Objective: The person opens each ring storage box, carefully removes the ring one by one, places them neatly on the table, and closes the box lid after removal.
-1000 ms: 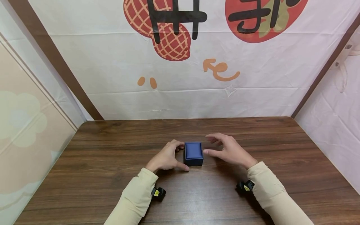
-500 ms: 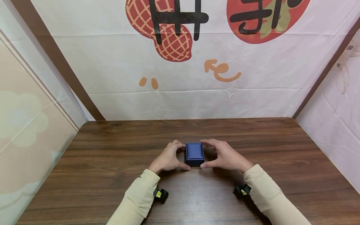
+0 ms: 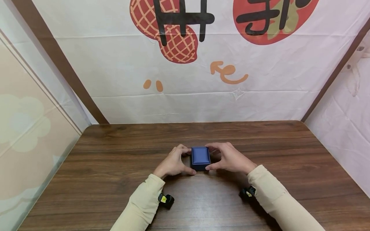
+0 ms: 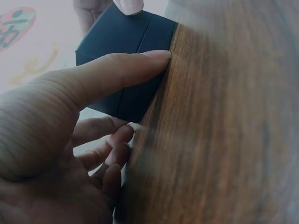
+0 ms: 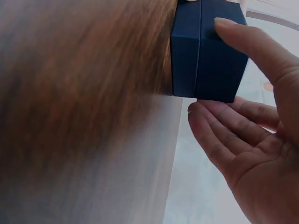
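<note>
A small dark blue jewelry box [image 3: 200, 155] with a padded top sits on the wooden table, its lid down. My left hand [image 3: 174, 162] holds it from the left, thumb across the front near the base and fingers toward the back. From the other side my right hand [image 3: 232, 158] grips the box, thumb on the front of the lid and fingers behind. In the right wrist view a seam runs round the box [image 5: 222, 65] between lid and base. The left wrist view shows the left thumb [image 4: 117, 70] crossing that seam on the box [image 4: 117, 35].
The brown wood-grain table [image 3: 115, 179] extends around the box on all sides. A white printed cloth [image 3: 202, 106] hangs behind its far edge. Black wrist cameras [image 3: 166, 200] are strapped below both cream sleeves [image 3: 144, 199].
My right hand has come in from the right and closed on the box, its thumb moving to the front face. The left hand stays about where it was at the box's left.
</note>
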Demonstrator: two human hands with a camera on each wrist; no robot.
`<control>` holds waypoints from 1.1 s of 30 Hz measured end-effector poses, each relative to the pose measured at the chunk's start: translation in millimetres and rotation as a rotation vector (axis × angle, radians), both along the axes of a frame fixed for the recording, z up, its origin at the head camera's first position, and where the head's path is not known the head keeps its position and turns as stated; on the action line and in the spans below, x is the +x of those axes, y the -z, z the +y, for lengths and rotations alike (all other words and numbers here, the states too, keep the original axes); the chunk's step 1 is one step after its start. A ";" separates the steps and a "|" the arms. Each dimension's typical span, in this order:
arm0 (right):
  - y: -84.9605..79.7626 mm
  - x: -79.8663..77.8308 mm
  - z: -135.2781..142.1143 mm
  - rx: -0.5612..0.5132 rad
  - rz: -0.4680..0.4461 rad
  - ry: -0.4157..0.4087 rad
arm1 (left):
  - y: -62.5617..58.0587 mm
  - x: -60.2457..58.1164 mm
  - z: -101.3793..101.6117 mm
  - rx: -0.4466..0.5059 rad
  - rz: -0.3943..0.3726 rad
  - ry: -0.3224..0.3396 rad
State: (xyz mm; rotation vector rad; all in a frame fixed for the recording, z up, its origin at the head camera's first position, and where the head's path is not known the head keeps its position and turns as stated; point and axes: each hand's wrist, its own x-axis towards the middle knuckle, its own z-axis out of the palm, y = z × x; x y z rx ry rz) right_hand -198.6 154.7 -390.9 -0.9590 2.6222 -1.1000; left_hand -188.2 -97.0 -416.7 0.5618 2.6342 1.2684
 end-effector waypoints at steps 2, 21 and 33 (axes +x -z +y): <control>0.3 -2.9 1.0 0.001 0.006 -0.008 | 1.4 -1.0 -0.3 0.017 -0.002 0.003; -11.2 -38.6 6.8 -0.036 -0.255 -0.068 | 3.4 -2.5 0.2 0.025 0.024 0.014; -4.6 -52.3 9.4 -0.084 -0.413 -0.046 | 5.2 -1.5 0.1 0.030 -0.008 -0.018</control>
